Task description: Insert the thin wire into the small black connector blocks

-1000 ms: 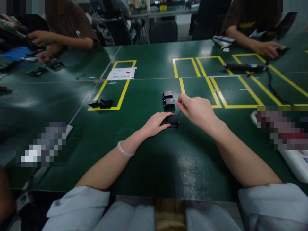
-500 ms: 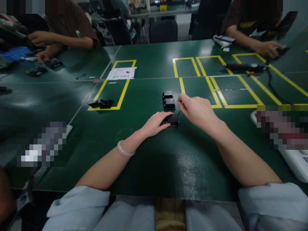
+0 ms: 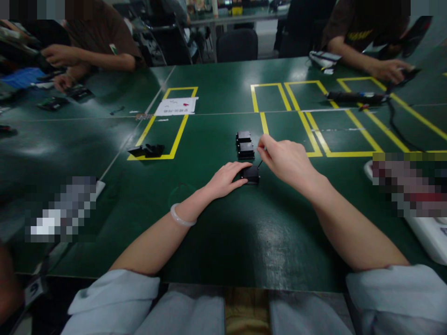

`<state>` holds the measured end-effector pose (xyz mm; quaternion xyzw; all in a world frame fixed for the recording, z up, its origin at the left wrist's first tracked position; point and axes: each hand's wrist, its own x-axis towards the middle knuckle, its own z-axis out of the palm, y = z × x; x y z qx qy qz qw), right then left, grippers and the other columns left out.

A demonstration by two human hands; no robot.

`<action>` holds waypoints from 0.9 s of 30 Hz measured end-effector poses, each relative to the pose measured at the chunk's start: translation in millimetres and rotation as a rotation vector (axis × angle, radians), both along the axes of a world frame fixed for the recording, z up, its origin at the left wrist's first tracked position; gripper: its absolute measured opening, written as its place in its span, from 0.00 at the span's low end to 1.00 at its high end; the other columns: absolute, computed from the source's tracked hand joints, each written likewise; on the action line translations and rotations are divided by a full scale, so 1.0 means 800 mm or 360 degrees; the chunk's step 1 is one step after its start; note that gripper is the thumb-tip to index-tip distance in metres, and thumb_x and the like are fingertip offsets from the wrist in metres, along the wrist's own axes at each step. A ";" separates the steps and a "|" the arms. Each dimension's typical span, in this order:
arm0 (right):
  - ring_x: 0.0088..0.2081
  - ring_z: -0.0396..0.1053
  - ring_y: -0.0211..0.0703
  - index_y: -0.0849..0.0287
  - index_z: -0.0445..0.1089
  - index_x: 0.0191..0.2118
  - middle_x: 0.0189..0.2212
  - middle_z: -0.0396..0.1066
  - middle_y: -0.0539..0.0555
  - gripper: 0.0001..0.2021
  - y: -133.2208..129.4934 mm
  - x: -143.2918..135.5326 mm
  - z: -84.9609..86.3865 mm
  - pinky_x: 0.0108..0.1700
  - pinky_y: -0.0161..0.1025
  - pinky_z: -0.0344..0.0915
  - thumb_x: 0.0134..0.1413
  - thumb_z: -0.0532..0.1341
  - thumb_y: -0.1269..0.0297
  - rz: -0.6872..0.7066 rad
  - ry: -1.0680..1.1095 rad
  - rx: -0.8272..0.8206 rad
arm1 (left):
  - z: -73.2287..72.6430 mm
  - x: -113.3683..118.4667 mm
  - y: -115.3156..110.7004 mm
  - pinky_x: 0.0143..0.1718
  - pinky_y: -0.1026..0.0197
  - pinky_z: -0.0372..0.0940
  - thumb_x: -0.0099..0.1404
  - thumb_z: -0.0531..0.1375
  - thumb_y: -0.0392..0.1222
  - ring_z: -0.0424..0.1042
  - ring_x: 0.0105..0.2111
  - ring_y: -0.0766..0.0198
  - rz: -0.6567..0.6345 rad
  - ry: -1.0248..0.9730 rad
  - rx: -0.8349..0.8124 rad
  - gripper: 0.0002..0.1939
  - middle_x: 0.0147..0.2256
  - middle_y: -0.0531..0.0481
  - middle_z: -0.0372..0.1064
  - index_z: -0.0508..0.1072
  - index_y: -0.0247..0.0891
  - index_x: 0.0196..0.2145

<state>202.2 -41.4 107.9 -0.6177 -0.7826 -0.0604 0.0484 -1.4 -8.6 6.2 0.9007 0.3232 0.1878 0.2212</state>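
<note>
On the green table [image 3: 223, 242], a small black box-shaped part [image 3: 251, 174] lies in front of me. My left hand [image 3: 226, 179] grips it from the left, thumb on the near side and fingers on the far side. My right hand [image 3: 284, 158] is pinched just above and to the right of it. From that pinch a thin dark tool tip [image 3: 260, 163] slants down to the part's far right corner; its kind is too small to tell. Two similar black parts [image 3: 245, 144] sit in a row just beyond, touching or nearly so.
Yellow tape outlines [image 3: 309, 125] mark the table. Black pieces [image 3: 146, 150] lie inside the left outline, near a white paper label [image 3: 176, 106]. A dark cylindrical tool [image 3: 358, 97] with a cable lies at right. Two co-workers' arms [image 3: 101, 59] rest across the table. Blurred-out devices flank me.
</note>
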 end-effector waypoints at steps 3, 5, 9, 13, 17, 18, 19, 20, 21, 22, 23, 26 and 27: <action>0.31 0.72 0.44 0.56 0.64 0.51 0.34 0.77 0.56 0.17 0.000 0.001 -0.001 0.28 0.38 0.42 0.68 0.42 0.61 0.0027 0.0029 0.0025 | 0.001 0.000 0.000 0.55 0.50 0.62 0.72 0.55 0.50 0.67 0.54 0.52 0.0006 0.0011 -0.0010 0.24 0.57 0.43 0.68 0.62 0.42 0.63; 0.31 0.72 0.44 0.56 0.64 0.52 0.35 0.77 0.55 0.16 0.000 0.001 -0.002 0.28 0.38 0.42 0.67 0.44 0.62 0.0056 0.0070 0.0052 | 0.001 0.000 0.000 0.55 0.50 0.62 0.72 0.55 0.50 0.67 0.54 0.52 0.0006 0.0010 -0.0007 0.24 0.57 0.43 0.68 0.62 0.41 0.63; 0.32 0.72 0.44 0.57 0.64 0.51 0.36 0.77 0.55 0.16 -0.001 0.001 -0.003 0.27 0.38 0.43 0.68 0.43 0.60 0.0070 0.0107 0.0053 | 0.000 0.001 0.000 0.56 0.50 0.61 0.72 0.55 0.50 0.67 0.54 0.52 -0.0001 0.0002 -0.0003 0.24 0.57 0.43 0.67 0.61 0.41 0.63; 0.33 0.72 0.46 0.57 0.65 0.50 0.34 0.76 0.56 0.19 0.000 0.000 -0.002 0.29 0.38 0.44 0.68 0.42 0.56 0.0027 0.0055 0.0025 | 0.000 0.000 0.000 0.55 0.50 0.62 0.72 0.55 0.49 0.67 0.54 0.52 -0.0011 0.0002 0.0002 0.24 0.56 0.42 0.68 0.62 0.40 0.63; 0.32 0.72 0.45 0.57 0.65 0.52 0.35 0.77 0.57 0.18 0.000 0.000 -0.002 0.29 0.38 0.46 0.67 0.42 0.60 0.0021 0.0052 0.0009 | 0.001 0.000 -0.001 0.55 0.50 0.61 0.72 0.55 0.49 0.67 0.54 0.52 -0.0008 0.0003 0.0005 0.24 0.57 0.43 0.67 0.61 0.40 0.63; 0.32 0.71 0.45 0.57 0.64 0.52 0.35 0.77 0.57 0.18 0.000 0.000 -0.002 0.29 0.38 0.45 0.67 0.43 0.61 0.0034 0.0065 0.0014 | 0.001 0.000 -0.001 0.55 0.50 0.61 0.72 0.55 0.49 0.67 0.54 0.52 -0.0008 0.0004 0.0004 0.24 0.57 0.43 0.67 0.61 0.40 0.63; 0.32 0.71 0.45 0.57 0.64 0.52 0.36 0.77 0.56 0.17 0.000 0.001 -0.002 0.29 0.38 0.45 0.67 0.43 0.62 0.0046 0.0078 0.0020 | 0.001 0.000 -0.001 0.55 0.50 0.61 0.72 0.55 0.49 0.67 0.54 0.52 -0.0008 0.0003 0.0004 0.24 0.57 0.43 0.67 0.61 0.41 0.63; 0.32 0.71 0.44 0.57 0.64 0.52 0.36 0.77 0.56 0.17 -0.001 0.001 -0.001 0.29 0.38 0.45 0.67 0.43 0.62 0.0055 0.0089 0.0024 | 0.001 0.000 -0.001 0.55 0.51 0.61 0.72 0.55 0.49 0.67 0.54 0.52 -0.0008 0.0002 0.0004 0.24 0.57 0.43 0.67 0.61 0.41 0.63; 0.32 0.71 0.44 0.57 0.64 0.52 0.36 0.77 0.56 0.17 -0.001 0.001 -0.001 0.29 0.38 0.45 0.67 0.43 0.62 0.0060 0.0096 0.0025 | 0.001 0.000 -0.001 0.55 0.51 0.62 0.72 0.55 0.50 0.67 0.54 0.52 -0.0007 0.0001 0.0003 0.24 0.57 0.43 0.67 0.61 0.41 0.63; 0.32 0.71 0.44 0.57 0.64 0.52 0.36 0.77 0.56 0.17 -0.002 0.001 -0.001 0.29 0.38 0.45 0.67 0.43 0.61 0.0062 0.0100 0.0022 | 0.001 0.000 -0.001 0.55 0.50 0.62 0.72 0.54 0.50 0.67 0.54 0.52 -0.0004 0.0000 0.0002 0.25 0.57 0.43 0.67 0.61 0.41 0.63; 0.32 0.71 0.45 0.57 0.64 0.52 0.36 0.77 0.56 0.17 -0.002 0.001 -0.001 0.29 0.38 0.46 0.68 0.43 0.60 0.0066 0.0102 0.0014 | 0.001 0.000 -0.001 0.55 0.50 0.62 0.72 0.54 0.50 0.67 0.54 0.52 -0.0003 0.0000 0.0000 0.25 0.57 0.43 0.67 0.61 0.42 0.63; 0.33 0.72 0.46 0.57 0.64 0.51 0.35 0.77 0.57 0.19 -0.002 0.000 -0.001 0.30 0.38 0.47 0.68 0.43 0.55 0.0067 0.0089 -0.0010 | 0.001 0.000 0.000 0.55 0.50 0.62 0.72 0.54 0.50 0.67 0.54 0.51 -0.0006 0.0006 -0.0006 0.25 0.56 0.43 0.68 0.61 0.42 0.63; 0.34 0.72 0.47 0.57 0.64 0.51 0.35 0.77 0.57 0.19 -0.002 0.000 -0.001 0.30 0.38 0.48 0.68 0.43 0.55 0.0061 0.0077 -0.0014 | 0.001 0.000 0.000 0.56 0.50 0.61 0.72 0.55 0.50 0.67 0.54 0.51 -0.0006 0.0007 -0.0006 0.25 0.56 0.43 0.68 0.61 0.42 0.63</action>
